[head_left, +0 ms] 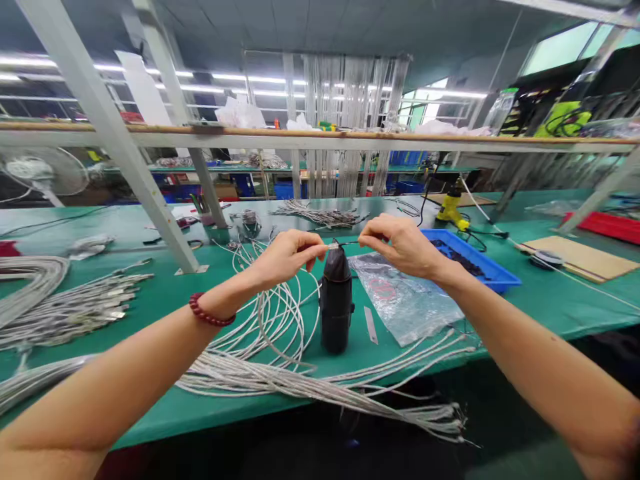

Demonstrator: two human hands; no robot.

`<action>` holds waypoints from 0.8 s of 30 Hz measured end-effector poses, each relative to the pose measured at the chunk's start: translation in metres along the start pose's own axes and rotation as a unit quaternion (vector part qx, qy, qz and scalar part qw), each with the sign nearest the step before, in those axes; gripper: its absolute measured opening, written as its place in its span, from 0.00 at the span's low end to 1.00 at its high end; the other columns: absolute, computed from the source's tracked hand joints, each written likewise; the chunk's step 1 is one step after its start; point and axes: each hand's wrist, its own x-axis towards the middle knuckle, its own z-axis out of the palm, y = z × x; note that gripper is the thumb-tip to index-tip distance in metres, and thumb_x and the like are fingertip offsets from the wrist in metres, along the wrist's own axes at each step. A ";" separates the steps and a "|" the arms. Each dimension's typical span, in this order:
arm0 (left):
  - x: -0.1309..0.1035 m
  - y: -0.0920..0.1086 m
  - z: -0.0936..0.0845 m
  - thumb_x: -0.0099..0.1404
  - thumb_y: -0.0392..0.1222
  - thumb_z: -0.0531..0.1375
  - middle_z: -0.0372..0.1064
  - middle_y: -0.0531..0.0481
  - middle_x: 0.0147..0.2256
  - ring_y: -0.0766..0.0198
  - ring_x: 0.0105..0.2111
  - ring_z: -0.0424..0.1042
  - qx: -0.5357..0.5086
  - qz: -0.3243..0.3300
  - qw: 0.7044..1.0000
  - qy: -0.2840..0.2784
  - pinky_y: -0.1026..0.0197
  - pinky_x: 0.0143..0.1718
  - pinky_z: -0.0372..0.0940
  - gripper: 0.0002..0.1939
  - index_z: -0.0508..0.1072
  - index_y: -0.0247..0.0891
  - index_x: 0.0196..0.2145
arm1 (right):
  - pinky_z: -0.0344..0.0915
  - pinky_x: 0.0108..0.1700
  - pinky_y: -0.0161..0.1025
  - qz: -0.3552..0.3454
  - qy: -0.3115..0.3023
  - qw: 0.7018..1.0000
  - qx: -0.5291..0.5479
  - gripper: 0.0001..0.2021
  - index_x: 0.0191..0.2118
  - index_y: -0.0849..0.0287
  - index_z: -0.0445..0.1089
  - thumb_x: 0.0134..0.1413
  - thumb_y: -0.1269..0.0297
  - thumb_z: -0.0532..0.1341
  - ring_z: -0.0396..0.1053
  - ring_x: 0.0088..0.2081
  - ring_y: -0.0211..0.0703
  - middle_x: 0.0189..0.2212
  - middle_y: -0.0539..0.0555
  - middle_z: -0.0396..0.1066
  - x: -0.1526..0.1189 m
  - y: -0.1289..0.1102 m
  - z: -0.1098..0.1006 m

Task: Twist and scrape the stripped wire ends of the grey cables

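Fingers (316, 252) of the left hand (287, 259) pinch a small pale tip (333, 247) above the tabletop (543, 300), while the right hand (406, 248) grips a thin dark wire (350, 243) beside it, both just over the peak of an upright black cylinder (336, 307). White cables (280, 381) sprawl around its base; to its right lie a metal strip (371, 325), a clear plastic bag (400, 300) and, farther out, a blue tray (503, 284) of dark pieces (460, 259).

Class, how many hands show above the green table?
2: the left hand is left of the tip of the upright black object; the right hand is right of it.
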 end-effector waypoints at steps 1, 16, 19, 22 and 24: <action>0.000 0.000 -0.001 0.69 0.44 0.54 0.63 0.54 0.20 0.71 0.20 0.56 -0.001 -0.001 1.000 0.001 0.66 0.21 0.51 0.16 0.71 0.33 0.26 | 0.58 0.35 0.38 0.002 0.002 1.000 0.000 0.08 0.29 0.59 0.69 0.61 0.68 0.60 0.65 0.31 0.42 0.27 0.51 0.70 0.000 0.000 0.000; -0.002 0.000 -0.003 0.70 0.45 0.52 0.50 0.58 0.17 0.70 0.18 0.48 0.021 -0.014 0.999 0.022 0.65 0.19 0.44 0.18 0.75 0.33 0.30 | 0.59 0.34 0.37 -0.010 0.031 0.999 0.006 0.07 0.30 0.58 0.69 0.59 0.68 0.63 0.65 0.31 0.40 0.27 0.50 0.71 0.000 0.003 0.002; -0.002 0.001 -0.004 0.69 0.42 0.53 0.57 0.56 0.18 0.71 0.19 0.52 0.018 -0.006 0.999 0.026 0.65 0.20 0.47 0.17 0.74 0.32 0.26 | 0.59 0.34 0.37 -0.012 0.039 0.999 0.004 0.06 0.30 0.58 0.69 0.59 0.69 0.63 0.66 0.31 0.41 0.27 0.50 0.71 0.000 0.002 0.002; -0.002 0.000 -0.002 0.66 0.41 0.57 0.65 0.53 0.20 0.71 0.19 0.56 -0.021 -0.006 0.999 0.033 0.66 0.19 0.50 0.13 0.73 0.33 0.26 | 0.60 0.35 0.38 -0.011 0.040 0.999 0.010 0.06 0.30 0.58 0.70 0.58 0.69 0.63 0.67 0.32 0.41 0.28 0.50 0.72 0.000 0.002 0.001; -0.002 -0.002 -0.001 0.65 0.41 0.59 0.67 0.52 0.21 0.71 0.19 0.58 -0.058 -0.019 0.998 0.033 0.67 0.19 0.52 0.11 0.72 0.33 0.27 | 0.60 0.35 0.37 -0.009 0.040 0.999 0.013 0.05 0.30 0.58 0.70 0.57 0.70 0.64 0.67 0.32 0.41 0.28 0.49 0.72 0.000 0.002 0.001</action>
